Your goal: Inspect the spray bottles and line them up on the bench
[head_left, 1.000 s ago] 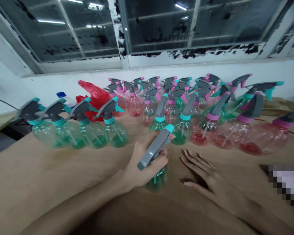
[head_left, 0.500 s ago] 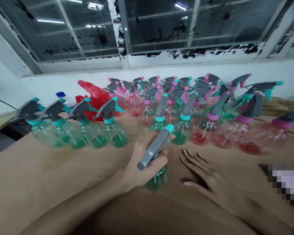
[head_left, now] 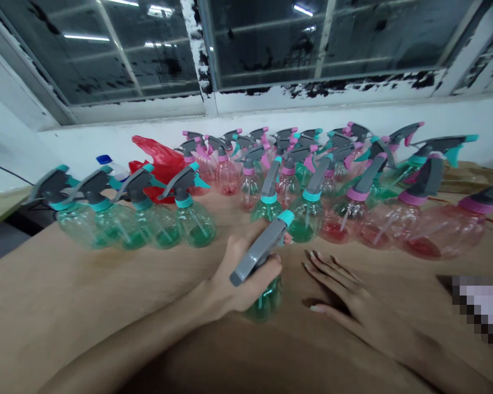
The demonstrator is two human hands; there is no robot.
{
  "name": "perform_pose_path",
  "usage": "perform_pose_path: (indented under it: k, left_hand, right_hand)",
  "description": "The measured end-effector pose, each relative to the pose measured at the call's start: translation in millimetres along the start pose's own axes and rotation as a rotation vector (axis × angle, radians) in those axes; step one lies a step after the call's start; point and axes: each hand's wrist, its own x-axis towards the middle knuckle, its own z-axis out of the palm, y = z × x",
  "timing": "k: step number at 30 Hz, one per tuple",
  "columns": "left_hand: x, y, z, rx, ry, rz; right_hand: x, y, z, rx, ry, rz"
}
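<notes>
Head view: from my remote seat I am observing the left hand (head_left: 235,295) gripping a green spray bottle (head_left: 261,251), fingers wrapping around below its grey sprayer head. The bottle is occupying the middle of the desk (head_left: 139,279), in front of the rows; I am unable to tell whether its base is touching down. The right hand (head_left: 359,301) is resting just beside it, fingers spread.

Surroundings: four green bottles (head_left: 196,224) are standing in a row at left. Ahead, two more green bottles (head_left: 307,216) and three pink bottles (head_left: 340,221) are blocking the way to a crowded pink-and-green cluster (head_left: 227,178). A red plastic bag (head_left: 160,158) and a blue-capped bottle (head_left: 117,171) are sitting behind the left row.
</notes>
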Motion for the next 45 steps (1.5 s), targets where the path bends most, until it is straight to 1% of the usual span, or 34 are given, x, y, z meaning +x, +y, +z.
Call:
perform_pose_path:
  k: [4, 9, 14, 17, 20, 26, 29, 34, 45]
  left_hand:
    - [2.6, 5.0, -2.2, -0.002, -0.001, 0.061]
    - [2.7, 7.4, -3.2, -0.054, -0.016, 0.061]
    - [1.8, 5.1, -3.7, -0.049, -0.026, 0.063]
    - [3.2, 3.9, -2.5, -0.036, 0.01, 0.079]
    - [4.1, 2.9, 0.4, -0.043, 0.052, 0.047]
    - [1.9, 2.8, 3.4, -0.045, 0.04, 0.001]
    - [1.7, 3.9, 2.8, -0.059, 0.039, 0.002]
    - [2.2, 4.6, 2.2, -0.019, 0.038, 0.002]
    - [1.2, 3.7, 2.9, -0.043, 0.039, 0.003]
  right_hand:
    - [-0.2, 0.1, 0.0, -0.009, -0.007, -0.019]
    - [-0.9, -0.2, -0.6, -0.015, -0.012, -0.009]
    - [-1.1, -0.7, -1.1, -0.014, -0.023, -0.014]
    - [-1.3, -1.3, -1.5, -0.005, -0.012, 0.0]
    - [-1.1, -1.4, -1.1, 0.016, -0.005, 0.004]
    - [-0.7, 0.5, -0.4, -0.004, 0.002, -0.022]
    - [-0.4, 0.0, -1.5, -0.003, -0.007, -0.01]
    - [0.2, -1.5, -1.6, 0.004, -0.012, -0.012]
    - [-1.0, -0.1, -1.4, -0.008, -0.011, -0.016]
